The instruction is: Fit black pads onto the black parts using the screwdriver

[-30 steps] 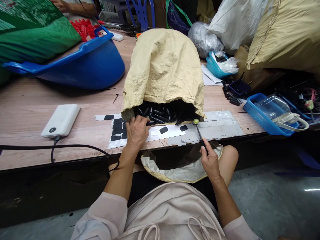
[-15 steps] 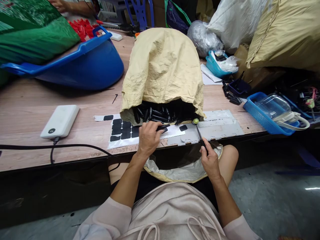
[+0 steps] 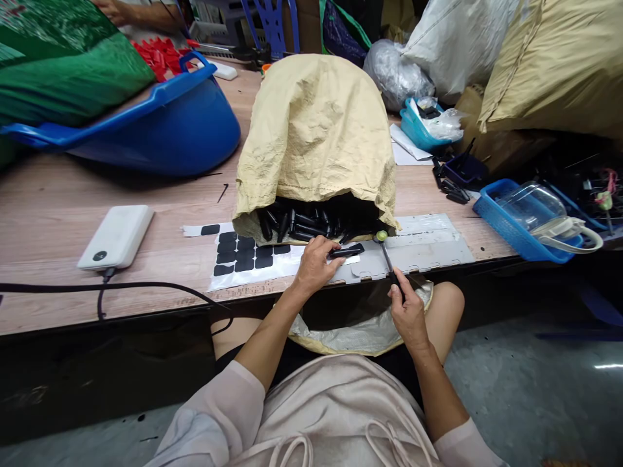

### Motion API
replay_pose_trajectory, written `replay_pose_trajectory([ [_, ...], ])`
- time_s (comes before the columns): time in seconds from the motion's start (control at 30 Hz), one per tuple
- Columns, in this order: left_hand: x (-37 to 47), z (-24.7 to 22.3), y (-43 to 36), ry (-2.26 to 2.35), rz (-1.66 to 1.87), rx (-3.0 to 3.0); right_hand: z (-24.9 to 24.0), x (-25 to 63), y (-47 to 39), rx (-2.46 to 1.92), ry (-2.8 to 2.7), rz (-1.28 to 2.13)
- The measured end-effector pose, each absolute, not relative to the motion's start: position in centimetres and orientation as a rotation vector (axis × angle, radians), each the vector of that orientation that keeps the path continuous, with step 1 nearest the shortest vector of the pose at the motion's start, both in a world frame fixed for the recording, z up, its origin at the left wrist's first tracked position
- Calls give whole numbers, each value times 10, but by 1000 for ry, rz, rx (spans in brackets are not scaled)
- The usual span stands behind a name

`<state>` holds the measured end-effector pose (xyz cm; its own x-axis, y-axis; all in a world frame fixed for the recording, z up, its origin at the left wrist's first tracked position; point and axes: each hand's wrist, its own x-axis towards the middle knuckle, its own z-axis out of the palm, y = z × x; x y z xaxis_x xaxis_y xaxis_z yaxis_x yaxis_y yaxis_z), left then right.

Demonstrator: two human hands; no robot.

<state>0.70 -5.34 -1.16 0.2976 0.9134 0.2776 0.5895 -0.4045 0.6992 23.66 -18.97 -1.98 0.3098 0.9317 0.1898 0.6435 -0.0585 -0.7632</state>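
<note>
In the head view my left hand (image 3: 316,263) pinches a slim black plastic tube (image 3: 345,252) over the grey board, close to the mouth of a tan sack. My right hand (image 3: 409,308) grips the dark handle of a small mallet (image 3: 386,254), whose metal shaft ends in a round yellow-green head. That head is raised near the sack's right corner, a little right of the tube. The tan sack (image 3: 318,130) lies with its opening towards me, and many similar black tubes (image 3: 306,224) fill it. A white sheet with black rounded-square stickers (image 3: 246,253) lies left of my left hand.
The grey board (image 3: 418,243) runs along the table's front edge. An open sack (image 3: 350,337) sits on my lap below. A white power bank (image 3: 117,237) with a black cable and a blue tub (image 3: 165,136) are at left. A blue basket (image 3: 525,227) stands at right. Another person's arm (image 3: 141,14) shows top left.
My left hand has moved right with the black tube, away from the sticker sheet and closer to the mallet. My right hand and the mallet have hardly moved.
</note>
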Motion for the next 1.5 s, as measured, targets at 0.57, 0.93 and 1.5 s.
replay_pose_trajectory([
  [0.57,12,-12,-50,1393,847,2075,-2,217,-205,-1633,-1521,558],
  [0.93,12,-11,-51,1382,855,2091,-2,209,-208,-1591,-1637,531],
  [1.5,12,-6,-52,1380,842,2067,1,208,-204,-1623,-1559,564],
])
